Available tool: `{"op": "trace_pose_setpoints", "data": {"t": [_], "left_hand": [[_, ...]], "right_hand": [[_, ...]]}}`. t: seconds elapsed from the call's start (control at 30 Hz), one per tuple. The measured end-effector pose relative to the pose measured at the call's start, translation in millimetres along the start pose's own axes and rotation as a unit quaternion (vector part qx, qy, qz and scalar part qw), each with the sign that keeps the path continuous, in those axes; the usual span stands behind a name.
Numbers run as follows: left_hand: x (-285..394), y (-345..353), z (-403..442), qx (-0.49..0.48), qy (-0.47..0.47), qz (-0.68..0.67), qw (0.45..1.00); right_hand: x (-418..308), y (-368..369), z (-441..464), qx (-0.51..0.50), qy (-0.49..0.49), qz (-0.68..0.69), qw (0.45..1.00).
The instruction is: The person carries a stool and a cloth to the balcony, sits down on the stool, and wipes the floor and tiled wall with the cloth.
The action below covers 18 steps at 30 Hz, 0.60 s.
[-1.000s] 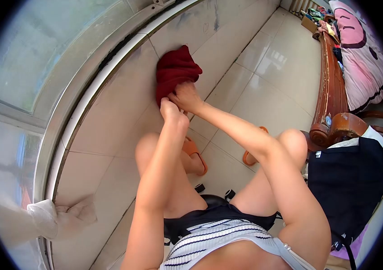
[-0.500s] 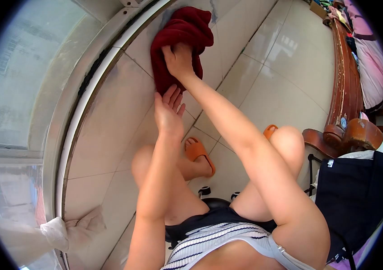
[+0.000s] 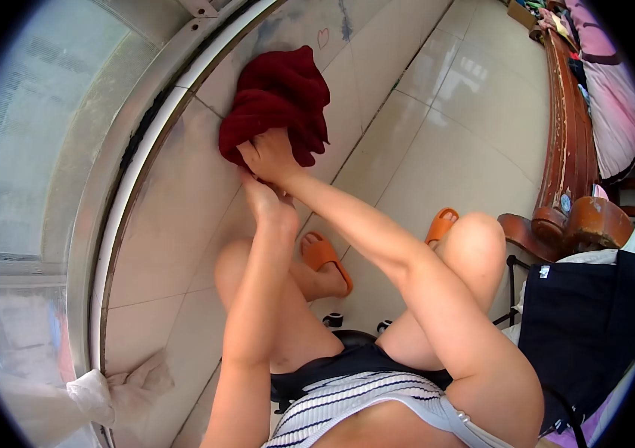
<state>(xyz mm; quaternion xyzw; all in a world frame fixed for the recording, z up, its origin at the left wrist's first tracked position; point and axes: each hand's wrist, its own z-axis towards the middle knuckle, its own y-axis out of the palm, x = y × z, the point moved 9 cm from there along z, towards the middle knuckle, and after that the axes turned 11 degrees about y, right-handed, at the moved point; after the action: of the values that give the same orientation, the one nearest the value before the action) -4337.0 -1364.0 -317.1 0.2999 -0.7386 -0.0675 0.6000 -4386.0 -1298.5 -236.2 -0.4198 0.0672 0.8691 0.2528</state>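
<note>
A bunched dark red cloth [image 3: 280, 93], soft and thick-looking, hangs in front of me against the tiled wall below the window. My right hand [image 3: 271, 157] is closed on its lower edge, with some fingers tucked under the fabric. Just below, my left hand [image 3: 266, 200] meets the right one at the cloth's lower left corner. Its palm side shows, but most of its fingers are hidden behind the right hand and the cloth, so I cannot see whether they grip it.
A metal window frame [image 3: 101, 216] runs along the left, with a knotted pale curtain [image 3: 92, 396] at its lower end. At right are a worn wooden furniture piece [image 3: 565, 127], pink bedding [image 3: 616, 112] and a dark cloth [image 3: 582, 321]. Orange slippers [image 3: 325, 257] are on my feet.
The red cloth and my right hand have come down and left, closer to me. My left hand, open with its fingers showing before, now reaches in under the right hand.
</note>
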Motion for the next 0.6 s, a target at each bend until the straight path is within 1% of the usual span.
{"op": "trace_pose_setpoints", "data": {"t": [0.03,0.1,0.13,0.17,0.23,0.27,0.3,0.33,0.37,0.4,0.43,0.47,0.5,0.53,0.57,0.6], "left_hand": [[-1,-2,3,0.001,0.000,-0.001,1.000],[-3,9,10,-0.102,0.003,0.028,0.994],[1,15,9,-0.130,0.016,0.039,0.991],[2,14,10,-0.129,0.018,0.040,0.991],[0,10,13,-0.149,0.020,0.097,0.984],[0,6,15,-0.148,0.021,0.099,0.984],[-5,-1,16,-0.140,0.002,0.113,0.984],[-9,-5,19,-0.133,-0.018,0.126,0.983],[-11,-6,21,-0.135,-0.018,0.128,0.982],[-21,-18,24,-0.076,-0.069,0.141,0.985],[-31,-29,23,-0.016,-0.119,0.154,0.981],[-34,-27,21,-0.016,-0.124,0.156,0.980],[-32,-25,17,-0.005,-0.116,0.149,0.982],[-31,-22,13,0.007,-0.108,0.143,0.984],[-31,-18,10,0.004,-0.113,0.144,0.983],[-28,-9,7,-0.018,-0.097,0.114,0.989]], "right_hand": [[-12,-4,17,-0.004,-0.040,-0.009,0.999],[4,-4,56,-0.083,0.065,-0.032,0.994],[14,-11,71,-0.055,0.075,-0.044,0.995],[26,-19,85,-0.027,0.087,-0.057,0.994],[65,-21,105,-0.057,0.122,-0.187,0.973],[77,-18,103,-0.056,0.123,-0.185,0.973],[94,-34,94,0.073,0.125,-0.089,0.985],[110,-52,79,0.202,0.122,0.008,0.972],[123,-49,58,0.206,0.187,0.081,0.957],[143,-40,32,0.231,0.191,0.034,0.953],[158,-29,4,0.220,0.245,0.051,0.943],[169,-19,-23,0.219,0.289,0.030,0.931],[168,-12,-45,0.210,0.309,-0.004,0.928],[161,-5,-59,0.125,0.400,0.030,0.907],[155,-2,-68,0.180,0.366,0.018,0.913],[151,1,-67,0.148,0.371,0.033,0.916]]}}
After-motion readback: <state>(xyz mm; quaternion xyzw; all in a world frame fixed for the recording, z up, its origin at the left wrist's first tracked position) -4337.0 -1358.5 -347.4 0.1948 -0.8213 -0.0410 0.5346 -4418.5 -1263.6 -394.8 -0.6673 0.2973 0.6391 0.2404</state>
